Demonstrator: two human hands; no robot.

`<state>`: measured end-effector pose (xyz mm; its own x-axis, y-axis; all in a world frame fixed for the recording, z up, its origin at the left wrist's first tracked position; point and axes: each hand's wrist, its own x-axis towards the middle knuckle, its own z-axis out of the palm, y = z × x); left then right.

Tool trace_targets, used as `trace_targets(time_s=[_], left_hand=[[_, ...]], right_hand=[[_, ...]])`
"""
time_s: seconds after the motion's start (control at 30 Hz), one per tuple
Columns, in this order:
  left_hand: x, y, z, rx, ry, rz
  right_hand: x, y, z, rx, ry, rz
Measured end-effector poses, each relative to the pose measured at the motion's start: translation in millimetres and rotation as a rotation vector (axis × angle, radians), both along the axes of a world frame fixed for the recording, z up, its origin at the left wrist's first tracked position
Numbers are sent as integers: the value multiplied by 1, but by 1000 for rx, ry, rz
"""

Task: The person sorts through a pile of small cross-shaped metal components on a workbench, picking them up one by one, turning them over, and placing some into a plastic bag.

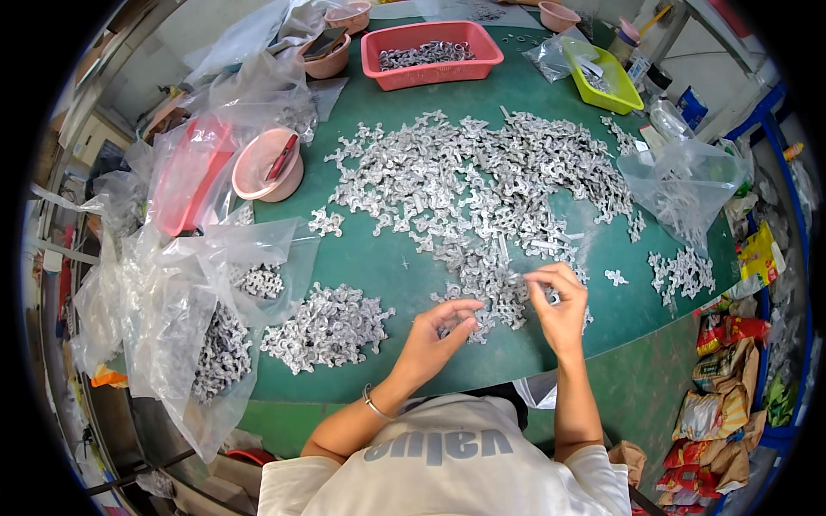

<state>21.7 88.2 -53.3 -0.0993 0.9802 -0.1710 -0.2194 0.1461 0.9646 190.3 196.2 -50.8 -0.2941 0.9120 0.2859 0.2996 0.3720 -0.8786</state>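
A broad heap of small grey metal castings (482,172) spreads over the green table, with a tongue reaching down between my hands. My left hand (437,340) hovers at the heap's near left edge; its fingers are curled, with a gap between thumb and forefinger and nothing visible there. Right of that tongue, my right hand (559,305) has its thumb and forefinger brought together. Whatever they pinch, if anything, is too small to make out. Left of my left hand lies a separate pile of similar castings (329,328).
Clear plastic bags (163,292) holding castings crowd the left edge, near a pink bowl (268,165) with a red-handled tool. A red tray (430,56) of parts and a yellow-green basket (605,82) stand at the back. Another bag (684,185) and smaller pile (681,273) lie right.
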Motion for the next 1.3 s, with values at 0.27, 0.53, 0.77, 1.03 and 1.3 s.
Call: trace_targets(time_s=[0.27,0.53,0.77,1.03,1.3], left_hand=[[2,2,8,29,79,116],[-2,1,33,187,301,205],[-1,-4,43,263,337,217],[-1,-5,46,265,302,195],[-1,-7,46,286,329,198]], right_hand=[[-3,-11,-5,-780,641,109],[-10,-30,23,-771,789,284],[-8,-39,36,-637,727,312],[-3,-45,46,-431,554,300],[-4,-47,56,-303,404,249]])
